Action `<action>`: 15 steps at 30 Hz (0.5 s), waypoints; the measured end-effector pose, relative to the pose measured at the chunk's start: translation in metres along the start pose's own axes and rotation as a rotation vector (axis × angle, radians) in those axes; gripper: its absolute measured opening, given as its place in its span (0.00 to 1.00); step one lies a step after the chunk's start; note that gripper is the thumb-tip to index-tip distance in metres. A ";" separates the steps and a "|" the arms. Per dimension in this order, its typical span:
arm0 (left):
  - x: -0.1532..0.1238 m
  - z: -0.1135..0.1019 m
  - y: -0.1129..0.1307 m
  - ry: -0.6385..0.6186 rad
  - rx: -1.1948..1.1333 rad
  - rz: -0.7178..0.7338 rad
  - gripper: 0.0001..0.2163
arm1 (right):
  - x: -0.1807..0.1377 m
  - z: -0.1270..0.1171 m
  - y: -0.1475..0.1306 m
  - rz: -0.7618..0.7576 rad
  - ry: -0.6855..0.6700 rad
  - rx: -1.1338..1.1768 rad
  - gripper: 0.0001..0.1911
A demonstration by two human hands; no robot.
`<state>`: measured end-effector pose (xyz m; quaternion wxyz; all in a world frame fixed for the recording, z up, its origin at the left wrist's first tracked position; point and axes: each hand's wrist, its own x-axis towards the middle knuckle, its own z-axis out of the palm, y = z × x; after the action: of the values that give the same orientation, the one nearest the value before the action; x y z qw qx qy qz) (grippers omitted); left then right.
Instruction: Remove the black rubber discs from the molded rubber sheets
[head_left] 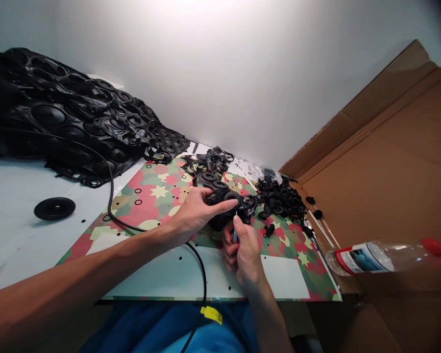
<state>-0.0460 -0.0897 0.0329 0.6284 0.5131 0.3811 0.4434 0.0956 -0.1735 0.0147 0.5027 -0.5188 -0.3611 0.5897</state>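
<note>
two hands on a rubber strip, over a camouflage mat

we see a white desk [14,230] with an open cardboard box [389,162] lying at its right end. a heap of black moulded sheets [69,117] fills the far left. a camouflage mat [150,196] covers the middle of the desk. a plastic bottle [375,257] lies on its side by the box. a pile of loose black rings [279,198] sits on the mat's far right, and a black cable [112,196] crosses its left part. a black disc [54,208] lies alone on the desk.

the left hand [194,213] has its fingers closed around the rubber strip [220,189] – held just above the mat's middle. the right hand [244,255] pinches a small tool [235,235], its tip at the strip.
</note>
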 end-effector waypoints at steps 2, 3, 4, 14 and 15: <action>0.000 0.000 0.000 -0.002 -0.006 0.001 0.24 | 0.000 0.002 -0.002 0.000 -0.003 0.013 0.37; 0.000 0.000 0.000 -0.002 -0.006 0.002 0.24 | 0.000 0.002 -0.003 -0.004 -0.007 0.019 0.38; 0.000 0.000 0.000 -0.001 -0.005 0.004 0.24 | 0.000 0.003 -0.004 -0.008 -0.012 0.023 0.38; -0.001 0.001 0.006 -0.024 -0.002 -0.017 0.21 | -0.001 0.000 -0.005 0.037 -0.041 0.087 0.38; -0.001 0.001 0.006 -0.029 -0.002 -0.015 0.21 | -0.001 0.000 -0.005 0.037 -0.039 0.090 0.38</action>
<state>-0.0463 -0.0909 0.0386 0.6378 0.5161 0.3751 0.4315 0.0964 -0.1731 0.0196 0.5074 -0.4905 -0.3345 0.6246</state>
